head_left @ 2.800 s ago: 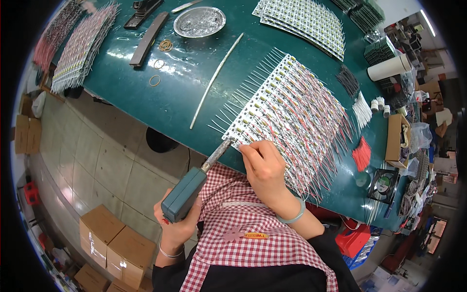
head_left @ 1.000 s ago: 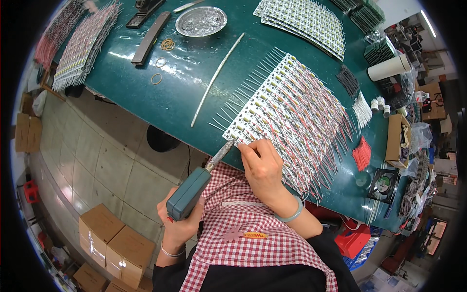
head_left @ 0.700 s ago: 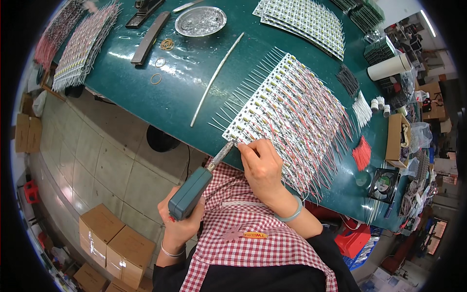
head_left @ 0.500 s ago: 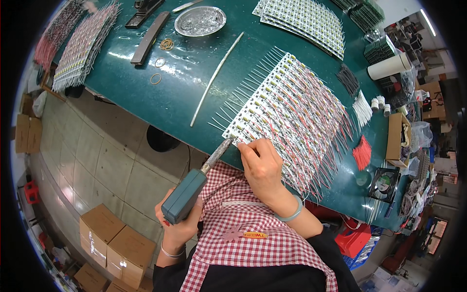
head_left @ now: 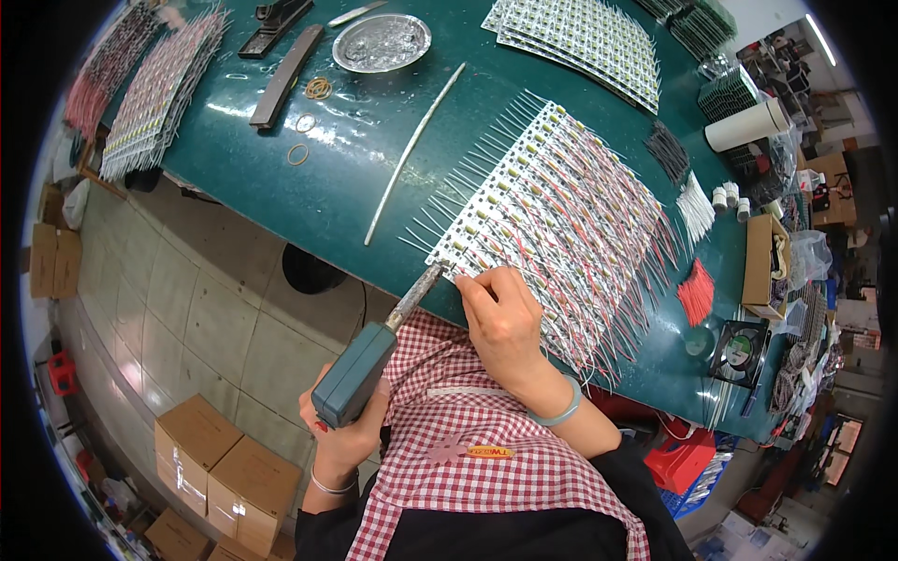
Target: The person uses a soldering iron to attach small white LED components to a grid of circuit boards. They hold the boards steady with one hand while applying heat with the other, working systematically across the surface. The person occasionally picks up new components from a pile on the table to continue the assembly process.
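My left hand (head_left: pixel 348 411) is wrapped round the green body of a soldering gun (head_left: pixel 355 374). Its metal tip rests at the near left corner of a white circuit board panel (head_left: pixel 456 245), which lies on the green table. Rows of small yellowish parts and many red and white wires cover the panel, with bare white wire ends sticking out on its far left side. Close beside the tip, my right hand (head_left: pixel 505 318) is closed in a pinch at the panel's near edge. What its fingertips hold is too small to make out.
A white stick of solder (head_left: pixel 414 154) and a metal dish (head_left: pixel 382 44) lie left of the panel, near rubber bands (head_left: pixel 318 88). More panels (head_left: pixel 580 47) are stacked at the back. Black, white and red wire bundles (head_left: pixel 695 292) and a fan (head_left: pixel 740 352) are at right.
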The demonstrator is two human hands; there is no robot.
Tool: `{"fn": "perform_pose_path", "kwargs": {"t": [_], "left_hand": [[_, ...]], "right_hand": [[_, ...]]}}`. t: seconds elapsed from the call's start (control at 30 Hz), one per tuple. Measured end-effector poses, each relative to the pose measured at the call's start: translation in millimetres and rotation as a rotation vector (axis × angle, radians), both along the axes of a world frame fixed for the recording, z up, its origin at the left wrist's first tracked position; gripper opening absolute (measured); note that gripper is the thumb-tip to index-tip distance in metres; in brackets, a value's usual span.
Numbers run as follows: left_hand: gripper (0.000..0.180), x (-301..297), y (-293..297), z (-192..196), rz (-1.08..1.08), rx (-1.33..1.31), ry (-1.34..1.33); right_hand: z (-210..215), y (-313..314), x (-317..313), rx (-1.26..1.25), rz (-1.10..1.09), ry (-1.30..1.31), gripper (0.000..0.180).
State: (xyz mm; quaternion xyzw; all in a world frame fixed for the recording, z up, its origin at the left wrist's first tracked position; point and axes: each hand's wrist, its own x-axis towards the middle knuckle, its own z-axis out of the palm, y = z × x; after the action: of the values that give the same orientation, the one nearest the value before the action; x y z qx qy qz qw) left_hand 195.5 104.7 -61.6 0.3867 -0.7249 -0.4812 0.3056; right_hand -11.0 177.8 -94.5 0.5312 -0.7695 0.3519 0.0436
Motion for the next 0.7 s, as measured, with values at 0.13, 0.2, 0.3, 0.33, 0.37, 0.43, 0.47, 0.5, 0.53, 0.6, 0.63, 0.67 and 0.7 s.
{"fn": "perform_pose_path", "kwargs": {"t": [0.13, 0.2, 0.3, 0.33, 0.37, 0.43, 0.47, 0.5, 0.53, 0.6, 0.63, 0.67, 0.7], "left_hand": [[0.018, -3, 1, 0, 0.016, -0.004, 0.020], [0.019, -2, -1, 0, 0.003, -0.035, 0.010], [0.019, -1, -3, -2, -0.006, -0.058, -0.002], [0.020, 1, -3, -4, -0.001, -0.063, -0.009], [0.020, 1, -4, -3, 0.010, -0.051, -0.006], [0.019, 0, -6, -3, 0.029, -0.033, 0.002], [0.019, -1, -5, -2, 0.052, 0.028, 0.003], [0.019, 1, -4, -2, 0.085, 0.085, 0.000], [0.019, 3, -2, -2, 0.118, 0.144, -0.003], [0.020, 4, -2, -3, 0.149, 0.189, 0.026], [0.020, 5, -3, -3, 0.165, 0.214, 0.041], [0.020, 4, -3, -6, 0.166, 0.199, 0.037], [0.021, 3, -2, -9, 0.171, 0.185, 0.033]], "right_hand": [[5, 4, 0, 0.025, -0.003, -0.008, 0.024], [11, 12, -2, 0.034, -0.001, -0.041, 0.024], [30, 30, -6, 0.086, 0.008, -0.097, 0.020], [38, 36, -8, 0.110, 0.019, -0.120, 0.019], [49, 42, -12, 0.125, 0.015, -0.168, 0.018], [68, 54, -20, 0.152, 0.005, -0.265, 0.015], [75, 60, -28, 0.130, -0.050, -0.262, 0.014], [80, 63, -37, 0.106, -0.094, -0.263, 0.013], [83, 66, -47, 0.083, -0.138, -0.263, 0.012], [84, 71, -79, 0.099, -0.210, -0.171, 0.013], [81, 73, -95, 0.065, -0.253, -0.134, 0.012], [74, 75, -111, 0.028, -0.304, -0.099, 0.012], [68, 76, -127, -0.003, -0.331, -0.075, 0.012]]}}
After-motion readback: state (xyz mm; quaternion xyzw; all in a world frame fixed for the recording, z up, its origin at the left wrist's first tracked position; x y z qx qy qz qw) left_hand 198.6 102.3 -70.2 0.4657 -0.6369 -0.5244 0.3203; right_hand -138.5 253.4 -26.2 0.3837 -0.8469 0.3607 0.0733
